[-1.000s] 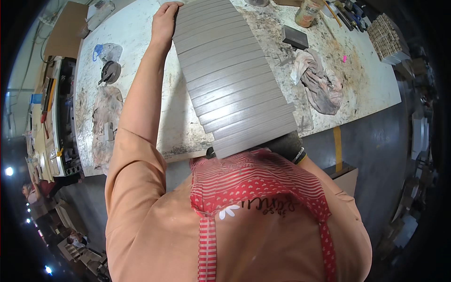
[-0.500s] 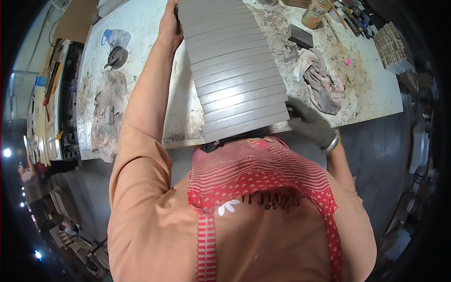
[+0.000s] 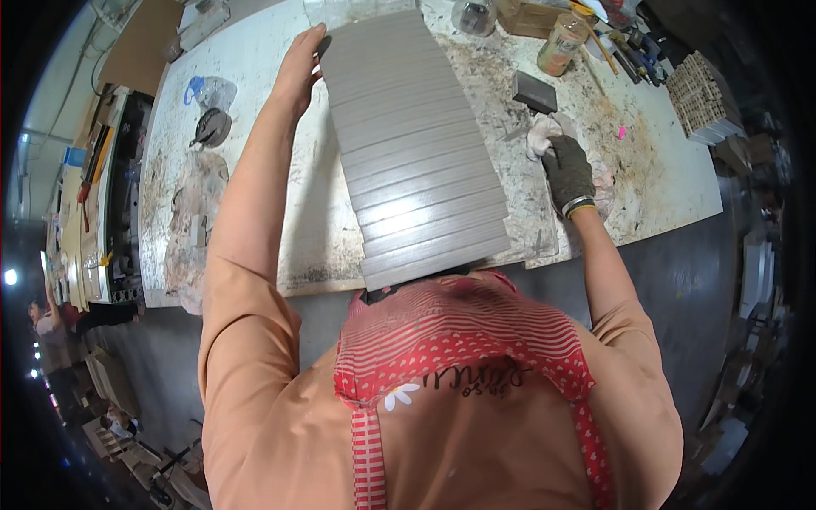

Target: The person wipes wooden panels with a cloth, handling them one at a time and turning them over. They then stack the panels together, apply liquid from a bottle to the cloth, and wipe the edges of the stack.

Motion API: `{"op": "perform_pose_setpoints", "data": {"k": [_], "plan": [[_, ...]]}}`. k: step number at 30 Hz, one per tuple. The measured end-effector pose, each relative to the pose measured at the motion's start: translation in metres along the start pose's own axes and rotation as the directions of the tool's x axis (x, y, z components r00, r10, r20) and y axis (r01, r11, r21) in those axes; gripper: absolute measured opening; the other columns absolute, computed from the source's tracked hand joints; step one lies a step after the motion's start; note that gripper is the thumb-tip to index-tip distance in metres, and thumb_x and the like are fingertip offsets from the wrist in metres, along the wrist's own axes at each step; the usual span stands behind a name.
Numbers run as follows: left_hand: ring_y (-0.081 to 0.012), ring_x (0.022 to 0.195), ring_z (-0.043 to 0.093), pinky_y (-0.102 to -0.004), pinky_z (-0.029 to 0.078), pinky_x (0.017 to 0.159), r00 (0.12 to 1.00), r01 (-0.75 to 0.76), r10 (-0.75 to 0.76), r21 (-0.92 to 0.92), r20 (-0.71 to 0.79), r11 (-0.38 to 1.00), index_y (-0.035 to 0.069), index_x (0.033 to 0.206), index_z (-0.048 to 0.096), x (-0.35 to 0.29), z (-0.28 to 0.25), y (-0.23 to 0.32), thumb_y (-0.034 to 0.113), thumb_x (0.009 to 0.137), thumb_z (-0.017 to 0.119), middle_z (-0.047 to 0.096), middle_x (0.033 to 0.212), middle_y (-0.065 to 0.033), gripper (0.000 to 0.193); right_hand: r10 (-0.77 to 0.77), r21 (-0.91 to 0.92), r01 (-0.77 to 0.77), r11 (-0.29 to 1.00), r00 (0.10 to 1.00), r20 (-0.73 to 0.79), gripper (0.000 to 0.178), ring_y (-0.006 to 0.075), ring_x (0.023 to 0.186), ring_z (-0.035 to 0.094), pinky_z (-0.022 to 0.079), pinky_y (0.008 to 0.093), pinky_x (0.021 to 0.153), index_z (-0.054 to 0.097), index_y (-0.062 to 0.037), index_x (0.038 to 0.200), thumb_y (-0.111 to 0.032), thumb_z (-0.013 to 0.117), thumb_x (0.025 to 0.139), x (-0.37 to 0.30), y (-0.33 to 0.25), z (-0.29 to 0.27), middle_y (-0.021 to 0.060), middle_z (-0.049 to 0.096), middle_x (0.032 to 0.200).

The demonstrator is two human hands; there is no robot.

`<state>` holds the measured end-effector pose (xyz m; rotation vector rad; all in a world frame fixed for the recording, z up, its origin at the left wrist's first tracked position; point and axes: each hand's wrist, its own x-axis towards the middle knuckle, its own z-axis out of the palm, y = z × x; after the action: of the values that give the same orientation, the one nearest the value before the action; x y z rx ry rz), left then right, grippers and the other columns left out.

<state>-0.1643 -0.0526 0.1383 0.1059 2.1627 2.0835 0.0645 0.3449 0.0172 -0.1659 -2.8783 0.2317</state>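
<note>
A long grey slatted panel (image 3: 412,144), ribbed across its width with evenly spaced grooves and matte like sanded board, lies lengthwise on the counter (image 3: 671,170). Its near end overhangs the counter's front edge, close to the person's chest. The counter top is a pale stone-like slab, speckled and stained with brown dust and rusty smears.

The bare left hand (image 3: 299,70) lies along the panel's far left edge, fingers held together and extended, the palm pressed against the side of the board. The right hand (image 3: 566,168) wears a dark knitted glove with a light cuff band and is closed around a crumpled pale rag (image 3: 544,136), bunching the soft cloth against the counter just to the right of the panel.

Beyond the rag sits a small dark rectangular block (image 3: 535,90), flat and hard-edged. Farther back stand a clear glass jar (image 3: 474,15) and a plastic bottle (image 3: 561,44) holding yellowish liquid, near a clutter of hand tools. At the counter's right end rests a stack of woven lattice pieces (image 3: 701,98), cream-coloured with a basket texture. On the left side lie a round dark disc tool (image 3: 211,127) and a crumpled clear plastic bag (image 3: 208,89) with a blue cap.

The person wears an orange shirt under a red-and-white striped apron (image 3: 459,340) edged with small dots.
</note>
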Motion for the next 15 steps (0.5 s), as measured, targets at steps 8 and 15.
{"op": "perform_pose_setpoints", "data": {"k": [8, 15], "plan": [[-0.0149, 0.109, 0.049, -0.0305, 0.039, 0.092, 0.958, -0.032, -0.050, 0.281, 0.281, 0.959, 0.011, 0.130, 0.050, 0.023, 0.000, 0.031, 0.053, 0.091, 0.050, 0.054, 0.119, -0.0039, 0.058, 0.173, 0.713, -0.008, 0.701, 0.972, -0.160, 0.032, 0.0265, 0.111, 0.056, 0.042, 0.0337, 0.097, 0.058, -0.0011, 0.118, -0.012, 0.050, 0.088, 0.007, 0.159, -0.020, 0.0175, 0.059, 0.121], [-0.0265, 0.105, 0.058, -0.0348, 0.046, 0.088, 0.938, -0.344, 0.257, 0.686, 0.231, 0.641, 0.003, 0.127, 0.051, 0.018, 0.022, 0.060, 0.038, 0.092, 0.054, 0.061, 0.115, -0.0177, 0.050, -0.192, 0.282, 0.261, 0.923, 0.949, -0.250, 0.045, 0.0293, 0.117, 0.054, 0.041, 0.0353, 0.101, 0.051, 0.0019, 0.128, -0.015, 0.056, 0.087, 0.002, 0.084, -0.098, 0.0165, 0.056, 0.127]]}}
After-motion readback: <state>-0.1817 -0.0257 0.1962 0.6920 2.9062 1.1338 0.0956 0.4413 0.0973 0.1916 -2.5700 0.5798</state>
